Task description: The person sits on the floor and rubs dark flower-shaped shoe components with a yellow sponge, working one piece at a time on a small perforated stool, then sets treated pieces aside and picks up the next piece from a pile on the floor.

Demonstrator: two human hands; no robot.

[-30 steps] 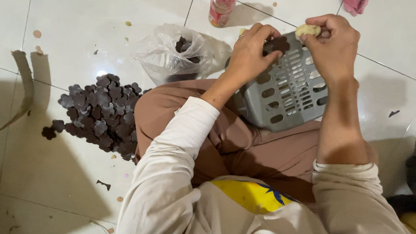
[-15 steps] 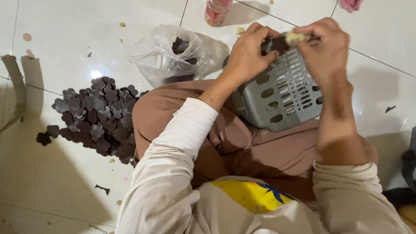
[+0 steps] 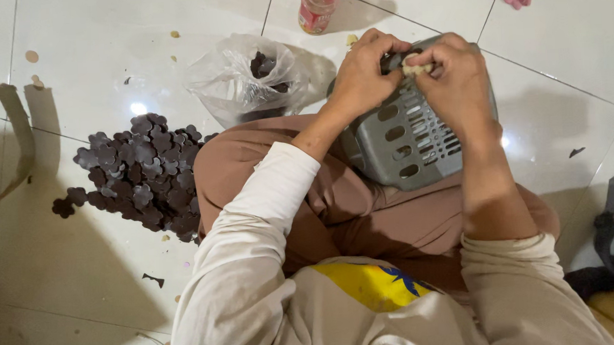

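centre left: heap of dark flower-shaped pieces [image 3: 135,174] on the tile. upper centre: clear plastic bag [image 3: 242,78] holding more; red-labelled bottle [image 3: 318,4] beyond. left hand [image 3: 365,71] and right hand [image 3: 453,81], fingers curled tight, pinch a pale scrap [image 3: 417,67], possibly foam, over the grey slotted basket [image 3: 407,143] on the lap.

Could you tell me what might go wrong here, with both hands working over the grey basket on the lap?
1. The grey basket sits tilted on the person's lap, so it could slide off.
2. The left hand and right hand pinch a small pale piece at the rim; it might slip and drop.
3. The pile of dark flower-shaped pieces lies against the knee; a leg shift could scatter it.
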